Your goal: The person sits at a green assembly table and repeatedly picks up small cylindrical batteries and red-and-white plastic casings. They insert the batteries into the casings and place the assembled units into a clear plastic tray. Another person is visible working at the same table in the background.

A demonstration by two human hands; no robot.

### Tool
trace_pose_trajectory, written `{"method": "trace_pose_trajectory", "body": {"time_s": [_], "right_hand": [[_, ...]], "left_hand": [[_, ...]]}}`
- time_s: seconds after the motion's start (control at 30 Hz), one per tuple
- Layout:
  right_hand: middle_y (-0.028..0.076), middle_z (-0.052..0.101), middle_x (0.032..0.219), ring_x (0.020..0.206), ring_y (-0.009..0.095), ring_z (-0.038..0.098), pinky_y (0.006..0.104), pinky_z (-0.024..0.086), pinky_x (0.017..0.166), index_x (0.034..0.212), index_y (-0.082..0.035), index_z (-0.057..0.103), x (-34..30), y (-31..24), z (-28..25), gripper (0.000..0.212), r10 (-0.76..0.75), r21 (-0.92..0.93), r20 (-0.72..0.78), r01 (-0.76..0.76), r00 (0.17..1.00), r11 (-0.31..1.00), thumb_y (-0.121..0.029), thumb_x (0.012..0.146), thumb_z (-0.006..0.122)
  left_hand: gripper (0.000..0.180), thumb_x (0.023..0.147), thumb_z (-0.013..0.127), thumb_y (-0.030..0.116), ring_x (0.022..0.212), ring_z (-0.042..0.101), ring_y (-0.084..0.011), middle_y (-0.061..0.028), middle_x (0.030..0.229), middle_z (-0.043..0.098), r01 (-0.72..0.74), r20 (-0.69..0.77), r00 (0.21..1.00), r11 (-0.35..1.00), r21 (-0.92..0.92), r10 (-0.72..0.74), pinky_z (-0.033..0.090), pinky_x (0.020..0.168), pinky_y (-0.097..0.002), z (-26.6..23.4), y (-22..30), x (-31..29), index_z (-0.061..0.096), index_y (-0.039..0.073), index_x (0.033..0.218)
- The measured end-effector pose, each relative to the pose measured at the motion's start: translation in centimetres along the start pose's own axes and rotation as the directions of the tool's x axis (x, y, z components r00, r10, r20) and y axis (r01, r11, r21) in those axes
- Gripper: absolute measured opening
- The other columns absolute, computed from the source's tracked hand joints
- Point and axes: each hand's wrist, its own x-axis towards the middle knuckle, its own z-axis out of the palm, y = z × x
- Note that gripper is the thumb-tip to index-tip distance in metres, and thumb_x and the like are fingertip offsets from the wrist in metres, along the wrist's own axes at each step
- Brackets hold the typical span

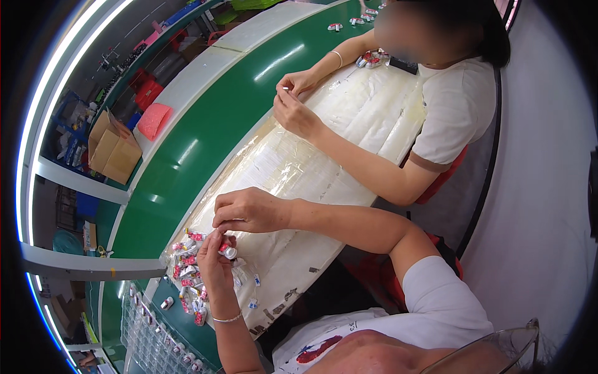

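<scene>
My left hand [212, 260], a bracelet at its wrist, is closed around a small red-and-white piece [228, 250] with a round white end. Close above it, the fingers of my right hand [254, 210] are pinched together at my left fingertips. Whatever lies in that pinch is too small and hidden to make out. A heap of similar small red-and-white pieces [187, 268] lies just left of my left hand. Small blue-and-white bits [256, 280] rest on the worktop to its right.
A tape-covered pale worktop [280, 255] runs along a green belt [187, 162]. A clear compartment tray [144, 340] holds several pieces at lower left. A metal post [93, 262] reaches in beside the heap. A co-worker's hands [298, 103] hold a small white item farther up.
</scene>
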Motion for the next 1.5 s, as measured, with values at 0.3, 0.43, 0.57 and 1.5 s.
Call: {"method": "trace_pose_trajectory", "body": {"time_s": [0.3, 0.43, 0.57, 1.5], "right_hand": [[0.007, 0.064, 0.085, 0.079, 0.024, 0.066, 0.0355, 0.055, 0.068, 0.083, -0.006, 0.068, 1.7, 1.5, 2.5, 0.007, -0.206, -0.143, 0.096, 0.218, 0.974, 0.965, -0.013, 0.082, 0.067], [0.006, 0.064, 0.086, 0.080, 0.024, 0.066, 0.0348, 0.055, 0.069, 0.084, -0.008, 0.068, 0.5, 1.7, 2.9, 0.006, -0.168, -0.143, 0.137, 0.187, 0.976, 0.972, -0.013, 0.082, 0.066], [0.006, 0.064, 0.087, 0.082, 0.024, 0.065, 0.0348, 0.055, 0.071, 0.084, -0.008, 0.067, -0.3, 1.8, 2.8, 0.007, -0.165, -0.060, 0.123, 0.173, 0.979, 0.983, -0.014, 0.082, 0.066], [0.006, 0.064, 0.089, 0.082, 0.025, 0.065, 0.0352, 0.054, 0.068, 0.088, -0.007, 0.066, 0.0, 1.9, 2.4, 0.010, -0.026, 0.066, 0.164, 0.015, 0.986, 0.998, -0.013, 0.080, 0.069]], "left_hand": [[0.020, 0.097, 0.064, 0.017, 0.079, 0.067, -0.0118, -0.0086, 0.096, 0.072, 0.028, -0.178, 0.984, 0.999, -0.036, -0.034, 0.055, 0.064, -0.0255, -0.9, 1.4, -0.9, 0.069, 0.000, 0.106], [0.018, 0.097, 0.063, 0.014, 0.078, 0.068, -0.0120, -0.0091, 0.094, 0.072, 0.014, -0.210, 0.978, 1.000, 0.023, -0.009, 0.055, 0.064, -0.0252, -1.5, 0.5, -1.6, 0.070, -0.001, 0.105], [0.016, 0.095, 0.064, 0.009, 0.076, 0.066, -0.0121, -0.0092, 0.091, 0.072, -0.122, -0.255, 0.956, 0.988, 0.098, 0.144, 0.053, 0.071, -0.0246, -1.5, -1.2, -2.0, 0.071, -0.003, 0.102], [0.024, 0.097, 0.060, 0.009, 0.062, 0.050, -0.0068, -0.0023, 0.070, 0.061, -0.178, -0.324, 0.902, 0.930, 0.322, 0.285, 0.037, 0.060, -0.0221, 0.5, -2.3, -2.3, 0.064, -0.002, 0.076]]}}
